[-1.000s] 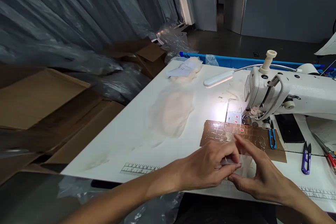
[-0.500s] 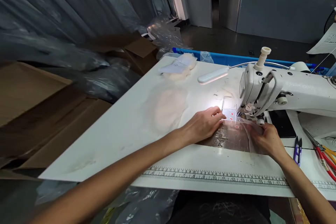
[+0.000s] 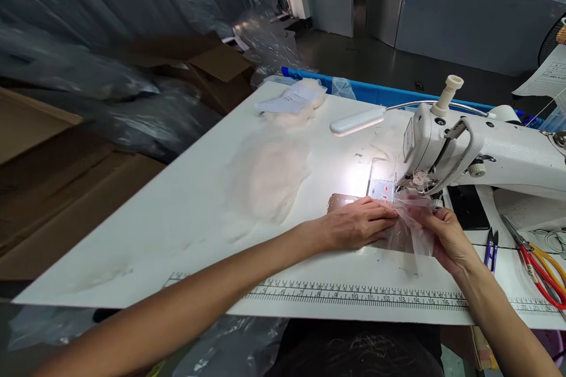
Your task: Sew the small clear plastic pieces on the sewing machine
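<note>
A thin sheer piece of fabric [image 3: 409, 230] lies in front of the needle of a white sewing machine [image 3: 469, 150]. My left hand [image 3: 360, 225] rests flat on its left part, fingers stretched toward the needle plate. My right hand [image 3: 444, 235] pinches the fabric's right edge just below the presser foot. Under the fabric lies a brown taped patch [image 3: 338, 203] on the white table [image 3: 198, 218]. The machine's lamp [image 3: 356, 122] lights the needle area.
Red-handled scissors [image 3: 537, 265] and a blue thread snip [image 3: 490, 242] lie right of my hands. A pale fabric pile [image 3: 272, 177] sits mid-table, with a bagged bundle [image 3: 294, 103] at the far edge. Cardboard boxes [image 3: 66, 177] and plastic sheeting stand on the left. A printed ruler [image 3: 354, 294] runs along the near edge.
Both hands moved from the near table edge up to the needle, carrying the sheer fabric. The left hand then slid slightly back and flattened on it.
</note>
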`<state>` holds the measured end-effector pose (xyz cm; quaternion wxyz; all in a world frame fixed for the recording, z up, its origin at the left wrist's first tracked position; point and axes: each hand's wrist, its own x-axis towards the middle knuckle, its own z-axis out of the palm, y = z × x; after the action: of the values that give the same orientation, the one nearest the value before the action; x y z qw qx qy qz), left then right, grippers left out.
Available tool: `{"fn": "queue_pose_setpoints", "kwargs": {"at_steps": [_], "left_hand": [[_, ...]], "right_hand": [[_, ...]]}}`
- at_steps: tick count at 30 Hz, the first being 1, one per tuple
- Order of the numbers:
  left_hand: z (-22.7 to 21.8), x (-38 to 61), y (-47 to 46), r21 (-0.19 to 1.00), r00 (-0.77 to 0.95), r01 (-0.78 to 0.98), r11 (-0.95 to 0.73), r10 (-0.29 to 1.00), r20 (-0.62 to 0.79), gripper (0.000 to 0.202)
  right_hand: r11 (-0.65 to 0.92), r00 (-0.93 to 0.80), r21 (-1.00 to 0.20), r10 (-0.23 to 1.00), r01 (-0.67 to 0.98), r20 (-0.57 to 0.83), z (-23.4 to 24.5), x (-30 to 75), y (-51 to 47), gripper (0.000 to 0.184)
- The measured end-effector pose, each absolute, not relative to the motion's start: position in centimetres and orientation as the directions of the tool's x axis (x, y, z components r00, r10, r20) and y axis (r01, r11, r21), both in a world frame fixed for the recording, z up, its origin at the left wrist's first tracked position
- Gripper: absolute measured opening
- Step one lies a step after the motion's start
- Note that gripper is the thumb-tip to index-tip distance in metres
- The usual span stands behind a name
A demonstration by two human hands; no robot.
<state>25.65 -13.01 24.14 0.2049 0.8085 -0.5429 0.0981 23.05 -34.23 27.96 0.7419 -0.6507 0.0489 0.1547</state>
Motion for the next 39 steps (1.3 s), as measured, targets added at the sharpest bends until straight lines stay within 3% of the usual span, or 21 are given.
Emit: {"fn": "queue_pose_setpoints", "kwargs": {"at_steps": [5, 8, 10, 14, 17, 20, 24, 26, 28, 30, 33, 36, 39], "left_hand": [[24.7, 24.3, -13.6, 0.204, 0.471, -0.880, -0.429, -0.842, 0.262, 0.030], [25.2, 24.9, -12.6, 0.212, 0.512, -0.859, -0.467, -0.799, 0.315, 0.029], [25.5, 25.7, -11.7, 0.300, 0.585, -0.810, -0.503, -0.719, 0.374, 0.029], [25.9, 26.7, -10.6, 0.586, 0.780, -0.621, -0.521, -0.481, 0.400, 0.027], [26.4, 26.9, -10.6, 0.783, 0.888, -0.429, -0.451, -0.370, 0.273, 0.020], [26.8, 27.2, -10.6, 0.943, 0.950, -0.109, -0.315, -0.312, 0.006, 0.028], [27.1, 27.8, -10.2, 0.963, 0.887, 0.223, -0.152, -0.378, -0.265, 0.063], [27.1, 28.0, -10.0, 0.952, 0.869, 0.268, -0.148, -0.390, -0.305, 0.073], [26.9, 27.9, -9.8, 0.950, 0.870, 0.257, -0.174, -0.386, -0.306, 0.072], [26.7, 27.8, -9.8, 0.956, 0.881, 0.228, -0.183, -0.379, -0.282, 0.064], [26.3, 27.6, -10.1, 0.969, 0.902, 0.196, -0.150, -0.361, -0.238, 0.060], [26.3, 27.6, -10.1, 0.971, 0.932, 0.163, -0.174, -0.297, -0.210, 0.052], [26.3, 28.0, -9.7, 0.932, 0.971, 0.046, -0.359, -0.202, -0.126, 0.041]], "right_hand": [[0.162, 0.948, -0.940, 0.156, -0.302, -0.278, 28.2, 22.7, -32.1, 0.051], [0.127, 0.936, -0.933, 0.152, -0.336, -0.317, 28.1, 23.0, -31.8, 0.052], [0.089, 0.922, -0.924, 0.147, -0.372, -0.358, 28.1, 23.1, -32.3, 0.050], [0.053, 0.930, -0.933, 0.120, -0.356, -0.348, 28.2, 23.3, -33.2, 0.047], [0.004, 0.940, -0.947, 0.128, -0.321, -0.317, 28.3, 23.5, -32.9, 0.046], [0.026, 0.944, -0.953, 0.151, -0.302, -0.295, 28.7, 23.9, -31.4, 0.050], [0.096, 0.939, -0.966, 0.273, -0.241, -0.207, 29.0, 24.4, -29.5, 0.056], [0.007, 0.940, -0.985, 0.301, -0.170, -0.160, 28.8, 24.4, -29.8, 0.051], [-0.172, 0.964, -0.984, 0.253, -0.036, -0.080, 28.1, 23.9, -30.8, 0.041], [-0.381, 0.973, -0.904, 0.192, 0.192, 0.125, 27.3, 23.0, -32.1, 0.029], [-0.552, 0.838, -0.631, 0.365, 0.545, 0.405, 26.3, 21.5, -33.5, 0.025], [-0.545, 0.679, -0.405, 0.593, 0.734, 0.432, 25.6, 20.5, -33.7, 0.032], [-0.521, 0.597, -0.292, 0.707, 0.802, 0.378, 25.1, 20.5, -33.3, 0.035]]}}
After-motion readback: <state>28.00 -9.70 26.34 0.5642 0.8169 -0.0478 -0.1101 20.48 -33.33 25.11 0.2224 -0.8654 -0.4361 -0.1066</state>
